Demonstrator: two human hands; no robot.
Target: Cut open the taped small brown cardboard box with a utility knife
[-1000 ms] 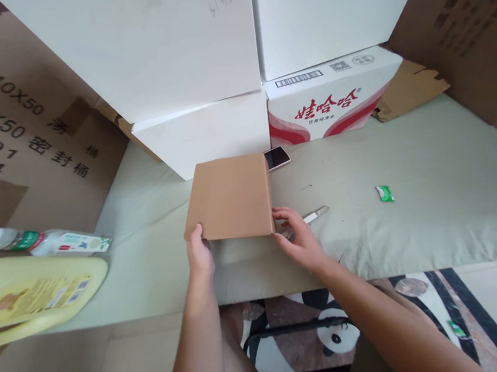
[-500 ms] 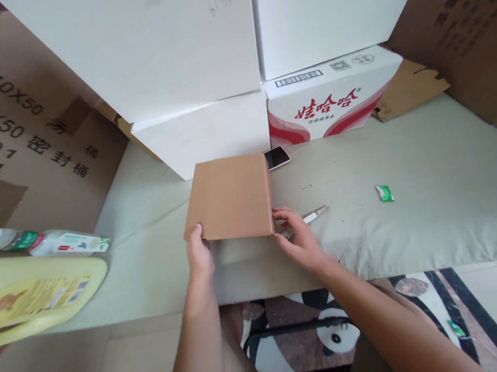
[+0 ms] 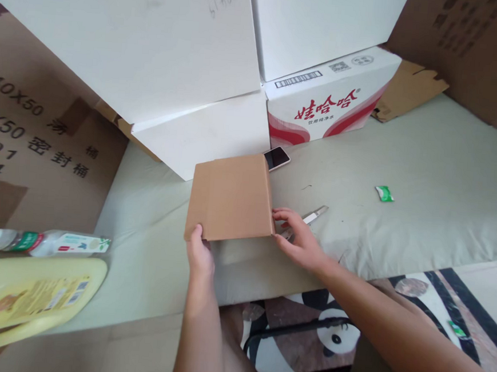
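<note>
Head view: cardboard [image 3: 230,199] on cushion [image 3: 405,164] among cartons [image 3: 126,39]

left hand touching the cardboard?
Touching. The head view shows the left hand gripping the near left corner of the cardboard, with its thumb on top.

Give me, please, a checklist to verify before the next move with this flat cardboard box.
1. Left hand grips the flat cardboard box at its near left corner: ok.
2. Right hand holds the near right corner: ok.
3. Smartphone clear of the box: not ok, it lies against the far right corner.
4. Metal tool away from fingers: not ok, it lies beside the right hand.
5. Tool's blade covered: cannot tell.
6. Green wrapper out of the way: ok.
</note>
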